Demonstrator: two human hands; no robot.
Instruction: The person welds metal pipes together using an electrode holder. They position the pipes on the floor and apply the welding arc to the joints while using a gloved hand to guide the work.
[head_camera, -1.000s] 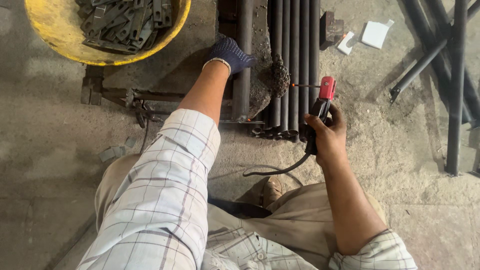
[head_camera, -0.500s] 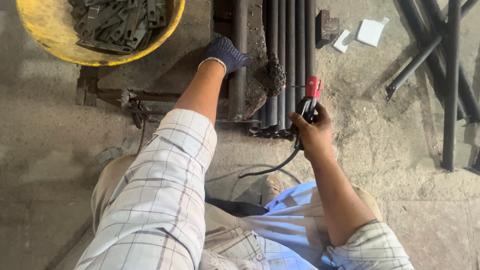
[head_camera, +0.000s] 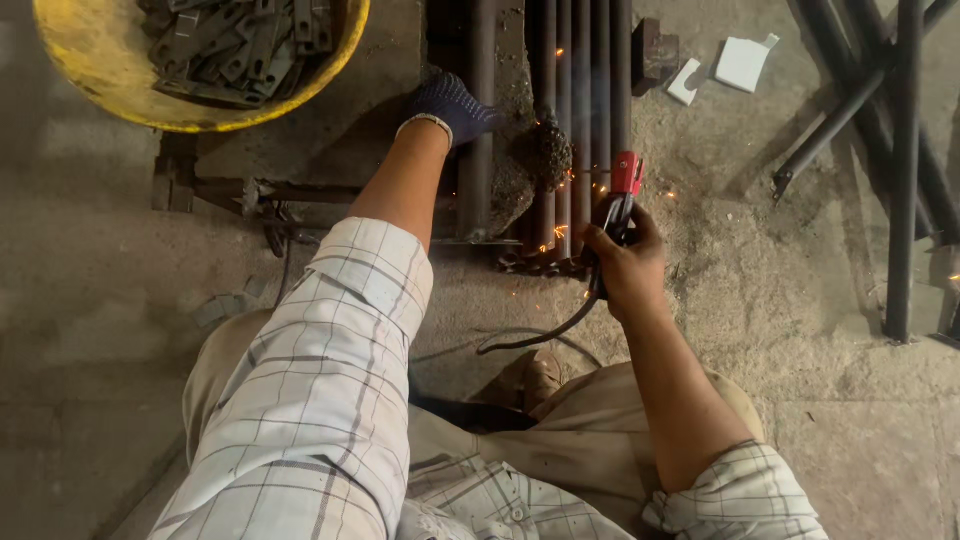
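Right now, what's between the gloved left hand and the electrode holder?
Head view: upright dark metal bars and a crusty slag lump with sparks lie between the gloved left hand and the red electrode holder.

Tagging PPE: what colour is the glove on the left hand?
Dark blue knit with a pale cuff, on the left hand; head view.

Tub (head_camera: 110, 105) w/ metal strips (head_camera: 235, 45) far left; rods (head_camera: 575, 60) center; pipes (head_camera: 900, 150) right

Orange sparks (head_camera: 556, 232) are now scattering over the row of dark steel bars (head_camera: 585, 110), where none showed before. The bare right hand (head_camera: 625, 265) is holding the red-tipped electrode holder (head_camera: 622, 195) slightly higher than a second ago, closer to the bars.
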